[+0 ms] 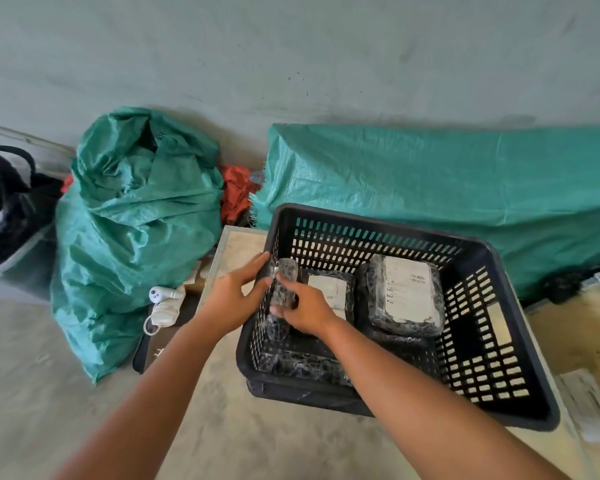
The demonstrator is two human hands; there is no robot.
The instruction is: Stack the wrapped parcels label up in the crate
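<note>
Both hands gripped a small wrapped parcel [284, 284] upright inside the crate [520, 341], right hand [305, 311] fingers curled around it, left hand [236, 299] fingertips touching its far side.

A bulging green sack [132, 237] stands left of a long green tarp [447, 188], red cloth [236, 195] between them, with a black bag [7, 202] far left.

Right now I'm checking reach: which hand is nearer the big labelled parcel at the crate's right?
Right. The right hand is inside the crate, just left of the big labelled parcel; the left hand is farther left, at the crate's outer wall.
</note>
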